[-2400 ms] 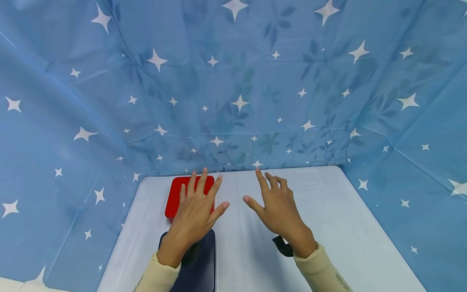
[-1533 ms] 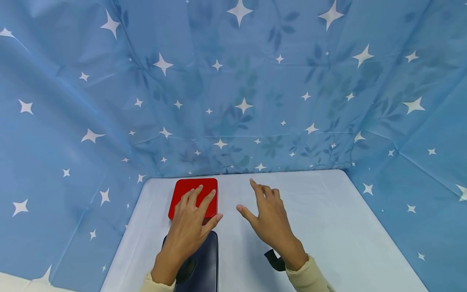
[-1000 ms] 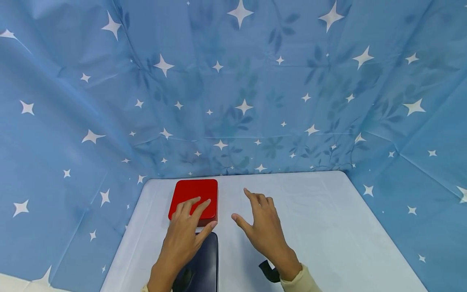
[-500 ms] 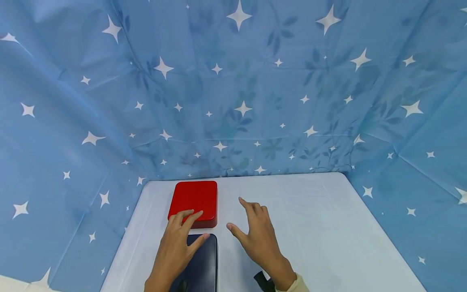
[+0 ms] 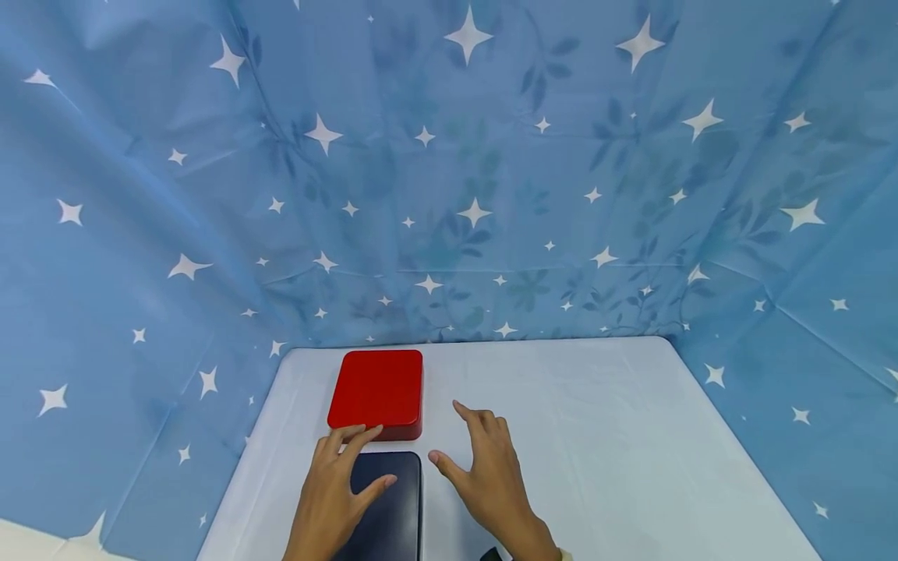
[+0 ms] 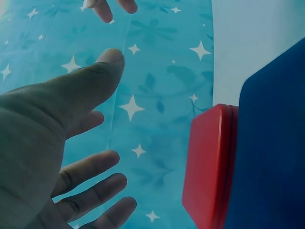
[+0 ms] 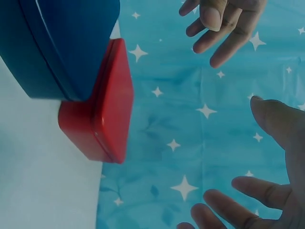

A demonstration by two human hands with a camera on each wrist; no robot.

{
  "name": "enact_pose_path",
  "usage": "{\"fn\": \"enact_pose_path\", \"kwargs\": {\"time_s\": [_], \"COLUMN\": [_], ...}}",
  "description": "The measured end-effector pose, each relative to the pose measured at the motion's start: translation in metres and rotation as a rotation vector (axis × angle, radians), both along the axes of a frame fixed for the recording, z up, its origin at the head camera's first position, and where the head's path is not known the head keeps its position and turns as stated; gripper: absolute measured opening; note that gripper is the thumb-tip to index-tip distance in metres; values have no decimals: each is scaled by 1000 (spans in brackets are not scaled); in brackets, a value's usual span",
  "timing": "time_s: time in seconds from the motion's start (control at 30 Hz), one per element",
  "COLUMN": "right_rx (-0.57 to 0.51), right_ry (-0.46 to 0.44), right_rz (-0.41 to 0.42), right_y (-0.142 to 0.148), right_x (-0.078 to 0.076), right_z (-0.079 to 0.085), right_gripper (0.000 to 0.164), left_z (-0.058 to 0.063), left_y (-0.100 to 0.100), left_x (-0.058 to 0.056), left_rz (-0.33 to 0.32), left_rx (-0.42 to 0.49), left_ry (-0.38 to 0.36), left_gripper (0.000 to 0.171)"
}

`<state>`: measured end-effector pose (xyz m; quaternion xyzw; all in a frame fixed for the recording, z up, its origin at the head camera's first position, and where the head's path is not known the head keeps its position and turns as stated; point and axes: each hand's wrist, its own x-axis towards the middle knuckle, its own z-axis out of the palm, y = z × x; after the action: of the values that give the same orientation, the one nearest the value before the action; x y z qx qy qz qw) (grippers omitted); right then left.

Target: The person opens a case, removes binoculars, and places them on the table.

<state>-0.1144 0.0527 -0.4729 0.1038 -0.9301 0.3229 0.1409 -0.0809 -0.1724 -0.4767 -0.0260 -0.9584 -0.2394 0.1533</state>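
A red lidded box (image 5: 377, 389) with rounded corners sits at the back left of the white table. Closer to the person, a dark blue lidded box (image 5: 393, 499) lies in front of it, with a narrow gap between them in the head view. Over the blue box's left side hovers the left hand (image 5: 330, 491), fingers spread and slightly bent, holding nothing. The right hand (image 5: 487, 475) hangs to the right of the blue box, thumb and fingers apart, also holding nothing. In the wrist views both hands appear clear of the red box (image 6: 205, 167) and the blue box (image 7: 66, 43).
The white table (image 5: 596, 452) stretches away to the right of the boxes. A blue curtain (image 5: 449, 171) with white stars and leaf shapes rises along the table's back and both sides. A dark strap piece (image 5: 491, 555) shows at the right wrist.
Both hands have drawn back toward the person, the left off the red box to over the blue one. The boxes stay in place on the table; the head view has shifted slightly.
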Motion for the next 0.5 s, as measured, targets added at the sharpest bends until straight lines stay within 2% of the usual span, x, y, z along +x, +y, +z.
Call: {"fn": "enact_pose_path", "kwargs": {"time_s": [0.27,0.5], "right_rx": [-17,-41], "right_ry": [-57,-105], "right_rz": [13,48], "right_y": [-10,-17], "right_x": [9,14], "right_z": [-14,-21], "right_gripper": [87,88], "left_z": [-10,-17], "left_y": [-7,-13], "left_x": [9,14], "left_rz": [30,33], "left_rx": [41,63], "left_ry": [-86,-78], "left_gripper": [76,78]}}
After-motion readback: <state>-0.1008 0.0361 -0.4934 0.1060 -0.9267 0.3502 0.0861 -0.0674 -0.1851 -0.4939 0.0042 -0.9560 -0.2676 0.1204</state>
